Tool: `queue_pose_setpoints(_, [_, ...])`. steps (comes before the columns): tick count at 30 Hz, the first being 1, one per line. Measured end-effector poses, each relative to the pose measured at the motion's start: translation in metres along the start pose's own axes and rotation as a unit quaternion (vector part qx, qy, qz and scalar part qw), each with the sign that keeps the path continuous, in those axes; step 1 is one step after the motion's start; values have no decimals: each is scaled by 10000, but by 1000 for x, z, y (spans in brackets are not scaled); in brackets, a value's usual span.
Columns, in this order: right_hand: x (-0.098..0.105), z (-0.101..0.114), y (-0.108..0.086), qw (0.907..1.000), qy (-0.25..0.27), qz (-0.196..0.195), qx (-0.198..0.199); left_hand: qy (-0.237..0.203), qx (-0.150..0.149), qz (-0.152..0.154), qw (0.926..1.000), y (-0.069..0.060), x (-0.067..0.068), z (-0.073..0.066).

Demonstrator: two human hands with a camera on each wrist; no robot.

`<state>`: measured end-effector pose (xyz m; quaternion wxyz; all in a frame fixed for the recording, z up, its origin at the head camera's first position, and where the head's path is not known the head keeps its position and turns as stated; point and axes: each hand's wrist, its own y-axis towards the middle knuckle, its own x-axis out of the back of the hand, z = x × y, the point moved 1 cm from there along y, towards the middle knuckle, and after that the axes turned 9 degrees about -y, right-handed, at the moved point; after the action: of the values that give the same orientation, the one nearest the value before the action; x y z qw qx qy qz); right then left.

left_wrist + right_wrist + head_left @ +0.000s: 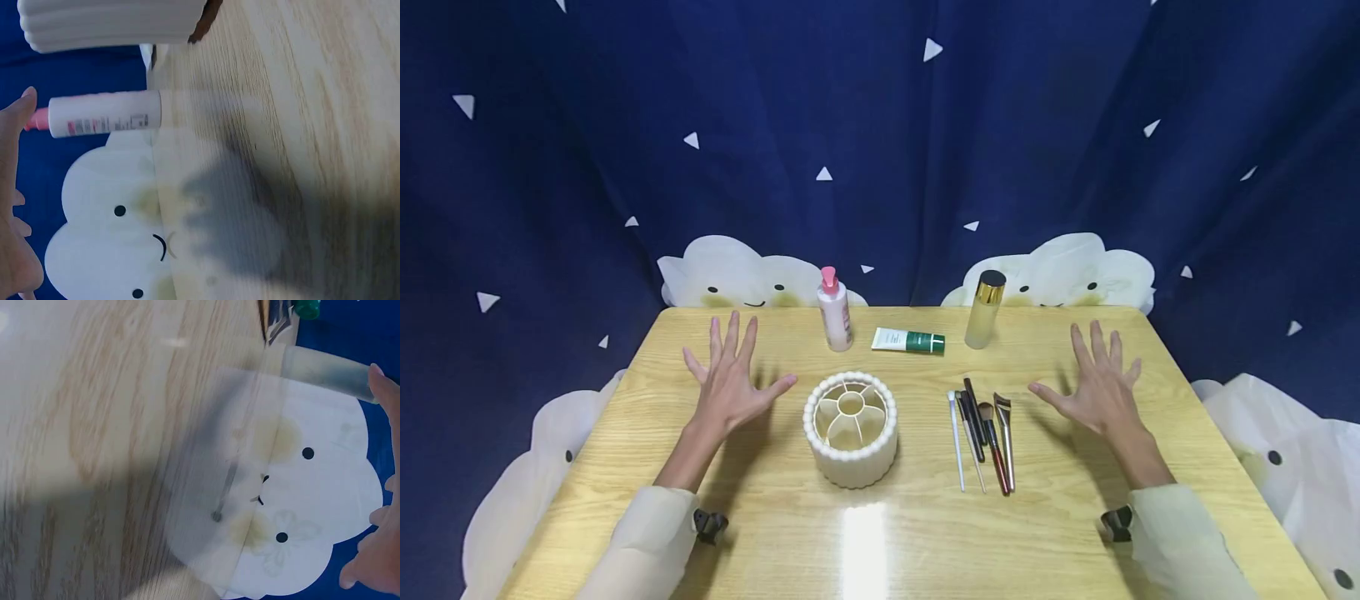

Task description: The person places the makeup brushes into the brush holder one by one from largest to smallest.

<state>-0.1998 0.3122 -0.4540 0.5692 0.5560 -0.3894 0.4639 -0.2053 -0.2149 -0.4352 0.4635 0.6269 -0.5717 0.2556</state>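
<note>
Plainly, the left hand (pixel 730 396) is hovering left of centre in the head view, fingers spread wide and gripping nothing; the right hand (pixel 1101 390) is doing likewise at right. Between them, the holder (pixel 854 465) is standing at lower centre, with brushes (pixel 996 451) lying to its right. Near mid-frame, a tube (pixel 907 341) is lying between the pump bottle (pixel 836 321) and the gold-collared bottle (pixel 982 323).

Dark-blue fabric curtain (pixel 880 100), hanging in vertical folds and bearing scattered small white triangles (pixel 932 51) and rounded white clouds (pixel 730 267) with black-dot eyes, behind and beside a pale-yellow, wood-grained counter (pixel 955 550). A bright white rectangular reflection (pixel 865 554) lies on the counter's near part.
</note>
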Motion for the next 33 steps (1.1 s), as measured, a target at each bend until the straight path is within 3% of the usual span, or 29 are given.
queue_pose_setpoints(6, [3,10,-4,9962,847,178,31,-399,-210,-51,9990,-7,4,-17])
queue_pose_setpoints(10, [1,17,-9,9909,1281,389,-120,-1002,-263,83,9946,-12,3,-27])
queue_pose_setpoints(16, [-4,35,-14,9836,1456,1001,-368,-1948,-317,338,9798,-28,-5,-39])
queue_pose_setpoints(25, [-12,44,-22,9688,1732,1609,-741,-2686,-603,906,9571,-43,-22,-53])
queue_pose_setpoints(28, [-15,46,-23,9609,1906,1783,-927,-2876,-706,1081,9490,-46,-27,-55])
queue_pose_setpoints(33, [-20,49,-25,9454,2259,2048,-1151,-2978,-728,1369,9420,-49,-33,-56])
